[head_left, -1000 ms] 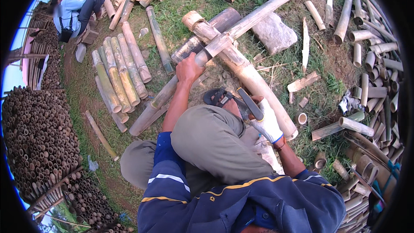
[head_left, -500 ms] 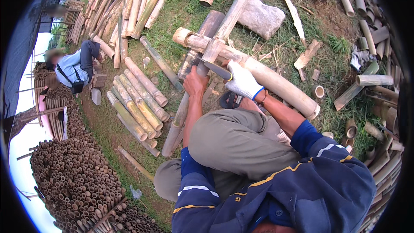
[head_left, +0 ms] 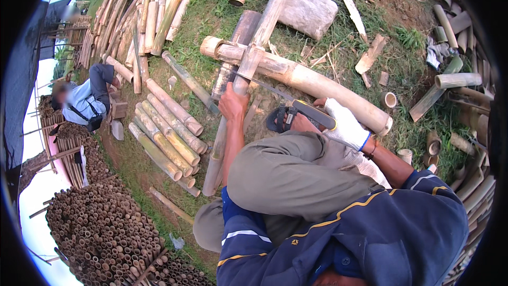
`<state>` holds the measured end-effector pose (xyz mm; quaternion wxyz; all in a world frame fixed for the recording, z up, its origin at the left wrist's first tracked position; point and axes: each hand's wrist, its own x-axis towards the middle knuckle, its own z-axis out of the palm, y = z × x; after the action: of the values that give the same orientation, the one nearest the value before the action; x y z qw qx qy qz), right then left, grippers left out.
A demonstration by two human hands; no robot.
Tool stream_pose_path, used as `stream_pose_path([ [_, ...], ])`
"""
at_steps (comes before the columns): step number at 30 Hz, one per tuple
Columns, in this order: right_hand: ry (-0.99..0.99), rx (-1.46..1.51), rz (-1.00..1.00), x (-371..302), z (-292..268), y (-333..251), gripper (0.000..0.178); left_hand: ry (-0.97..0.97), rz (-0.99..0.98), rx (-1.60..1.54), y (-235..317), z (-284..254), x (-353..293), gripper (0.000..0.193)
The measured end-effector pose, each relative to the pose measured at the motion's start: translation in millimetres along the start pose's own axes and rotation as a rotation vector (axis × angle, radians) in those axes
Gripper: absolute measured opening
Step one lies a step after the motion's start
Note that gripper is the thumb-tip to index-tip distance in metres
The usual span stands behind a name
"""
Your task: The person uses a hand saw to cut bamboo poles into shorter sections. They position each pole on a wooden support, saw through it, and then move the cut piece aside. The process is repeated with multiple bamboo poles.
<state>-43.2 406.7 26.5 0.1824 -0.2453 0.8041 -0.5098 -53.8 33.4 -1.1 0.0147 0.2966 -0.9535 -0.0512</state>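
My bare left hand (head_left: 233,104) is wrapped round a long bamboo pole (head_left: 263,26), which lies slantwise across a thicker bamboo log (head_left: 317,81). In my right hand (head_left: 346,125), in a white knit glove, is a hand saw (head_left: 314,114) with a black and yellow handle. Its thin blade reaches left to the pole, resting across it just above my left hand. A dark, thick bamboo piece (head_left: 246,29) lies under the log, partly hidden by it. My sandalled foot (head_left: 290,119) shows below the blade.
A pale rock (head_left: 308,13) sits beyond the log. Cut bamboo lengths (head_left: 166,140) lie side by side at left, near a large stack of bamboo tubes (head_left: 100,228). Another person (head_left: 87,100) sits at far left. Bamboo offcuts (head_left: 457,80) are scattered along the right.
My right hand has drawn the saw back toward the lower right, so more blade shows between handle and pole. My left hand keeps its grip on the pole. The whole view has shifted slightly.
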Motion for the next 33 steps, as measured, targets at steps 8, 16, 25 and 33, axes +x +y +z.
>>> stream_pose_path([
  [8, 0.014, -0.021, -0.063, 57.8, 30.9, -6.5, 0.055, -0.011, 0.016, -0.020, 5.1, -0.6, 2.4, 0.059],
  [16, -0.097, -0.043, 0.263, -80.8, -53.0, -15.0, 0.056, -0.050, -0.022, -0.080, -16.0, 6.9, -4.1, 0.058],
  [25, 0.047, -0.013, -0.077, 121.7, 77.6, -4.0, 0.054, 0.029, 0.042, -0.161, -14.5, 9.3, 9.9, 0.055],
  [33, -0.049, -0.077, 0.015, -52.7, -20.7, 11.7, 0.057, 0.032, -0.008, -0.240, -21.4, 24.6, -2.7, 0.061],
])
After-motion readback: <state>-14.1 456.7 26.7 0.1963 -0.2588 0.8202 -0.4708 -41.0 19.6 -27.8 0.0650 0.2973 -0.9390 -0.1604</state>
